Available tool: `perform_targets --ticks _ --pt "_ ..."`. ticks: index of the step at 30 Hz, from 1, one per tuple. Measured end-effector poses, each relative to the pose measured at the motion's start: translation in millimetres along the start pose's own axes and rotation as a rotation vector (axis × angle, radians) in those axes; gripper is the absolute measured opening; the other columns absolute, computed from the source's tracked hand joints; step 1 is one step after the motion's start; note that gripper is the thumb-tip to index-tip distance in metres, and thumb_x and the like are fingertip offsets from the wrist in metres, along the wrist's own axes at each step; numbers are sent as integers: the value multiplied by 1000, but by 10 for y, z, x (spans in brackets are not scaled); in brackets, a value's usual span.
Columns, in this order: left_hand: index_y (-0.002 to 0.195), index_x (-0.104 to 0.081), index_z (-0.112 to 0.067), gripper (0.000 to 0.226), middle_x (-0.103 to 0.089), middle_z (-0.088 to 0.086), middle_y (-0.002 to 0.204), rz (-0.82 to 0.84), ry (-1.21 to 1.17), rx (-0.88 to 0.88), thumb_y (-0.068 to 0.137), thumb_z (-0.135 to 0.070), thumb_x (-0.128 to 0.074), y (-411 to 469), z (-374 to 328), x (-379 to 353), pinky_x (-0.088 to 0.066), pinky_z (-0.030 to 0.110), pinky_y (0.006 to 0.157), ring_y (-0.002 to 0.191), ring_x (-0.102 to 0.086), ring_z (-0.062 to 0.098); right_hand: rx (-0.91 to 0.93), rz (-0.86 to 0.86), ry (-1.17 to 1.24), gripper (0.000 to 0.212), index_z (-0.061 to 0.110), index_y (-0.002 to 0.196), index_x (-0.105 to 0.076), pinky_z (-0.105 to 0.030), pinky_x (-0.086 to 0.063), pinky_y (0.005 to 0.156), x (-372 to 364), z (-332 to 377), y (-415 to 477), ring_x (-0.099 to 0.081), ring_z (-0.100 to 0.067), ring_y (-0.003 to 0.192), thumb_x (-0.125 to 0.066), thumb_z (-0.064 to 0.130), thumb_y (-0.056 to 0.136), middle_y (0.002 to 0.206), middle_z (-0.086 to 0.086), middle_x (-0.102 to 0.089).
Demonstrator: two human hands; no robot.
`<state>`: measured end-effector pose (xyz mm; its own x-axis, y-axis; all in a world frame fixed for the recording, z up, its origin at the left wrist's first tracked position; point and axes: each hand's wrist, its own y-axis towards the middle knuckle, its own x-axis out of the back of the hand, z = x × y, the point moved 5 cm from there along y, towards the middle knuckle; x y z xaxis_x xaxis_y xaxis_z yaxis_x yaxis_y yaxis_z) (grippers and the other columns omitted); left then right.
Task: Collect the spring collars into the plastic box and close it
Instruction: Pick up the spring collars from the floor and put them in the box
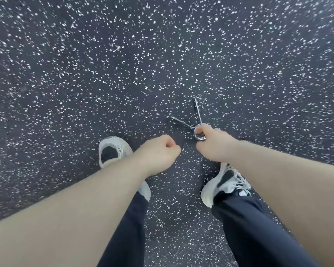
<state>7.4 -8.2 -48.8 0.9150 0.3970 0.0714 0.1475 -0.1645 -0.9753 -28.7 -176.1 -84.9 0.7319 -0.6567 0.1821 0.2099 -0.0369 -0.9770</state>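
Forearms lead; right hand (213, 145) clamped on spring collar (198, 130) coil, carrying it boxward probably; left hand (159, 151) fisted, empty; box unseen.

One spring collar (198, 126) (two shoes (112, 151))

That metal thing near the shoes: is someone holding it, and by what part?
Yes. The right hand holds a spring collar by its coiled ring, its two handles pointing away. The left hand is closed, apparently on nothing.

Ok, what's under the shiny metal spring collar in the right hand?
Only dark rubber floor with white speckles shows under the shiny metal spring collar. The right hand covers part of its coil; no plastic box is visible.
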Motion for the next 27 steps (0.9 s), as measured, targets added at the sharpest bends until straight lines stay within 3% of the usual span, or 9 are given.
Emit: perform_targets --ticks 5,8,11,15,19,23,27 --pt "105 -58 -34 22 -68 -9 91 44 -20 25 94 -43 -41 180 176 -113 -47 30 66 71 -59 12 -52 39 5 57 34 146 -23 -27 -37 51 -134 -4 272 -51 -17 65 -43 21 94 90 -4 -51" --pt "107 -58 -34 24 -68 -10 98 46 -23 41 93 -46 -42 258 272 -139 -50 31 77 87 -66 14 -69 28 18 65 36 150 -15 -27 -41 53 -200 -26 406 -52 -19 67 -43 18 94 94 -7 -46" --pt "104 -57 -32 24 -68 -9 91 32 -14 58 92 -47 -44 323 333 -142 -47 30 69 76 -62 13 -78 25 34 68 33 151 -11 -29 -42 61 -265 -37 524 -52 -22 75 -43 15 94 98 -9 -42" --pt "99 -57 -29 24 -64 -8 78 -3 -12 79 89 -47 -45 412 385 -81 -44 30 61 66 -55 13 -82 -18 -2 54 25 142 -24 -29 -40 61 -348 -95 721 -53 -24 81 -46 20 93 108 -10 -50" --pt "97 -57 -30 22 -61 -10 74 -12 -19 86 89 -46 -45 450 381 -40 -44 31 64 66 -54 13 -102 -121 -84 37 21 126 -36 -37 -50 74 -354 -121 857 -58 -30 92 -51 26 93 114 -8 -48" --pt "96 -57 -31 20 -65 -10 82 19 0 72 89 -47 -47 401 345 -34 -44 29 63 67 -55 11 -104 -234 -122 27 18 115 -44 -34 -45 68 -312 -130 847 -55 -28 86 -52 35 95 102 -6 -53" --pt "99 -58 -30 20 -64 -10 86 20 -11 52 90 -45 -49 261 298 82 -44 28 61 66 -55 10 -68 -155 10 20 25 108 -48 -31 -41 60 -244 -59 576 -54 -20 70 -42 41 98 84 1 -54"
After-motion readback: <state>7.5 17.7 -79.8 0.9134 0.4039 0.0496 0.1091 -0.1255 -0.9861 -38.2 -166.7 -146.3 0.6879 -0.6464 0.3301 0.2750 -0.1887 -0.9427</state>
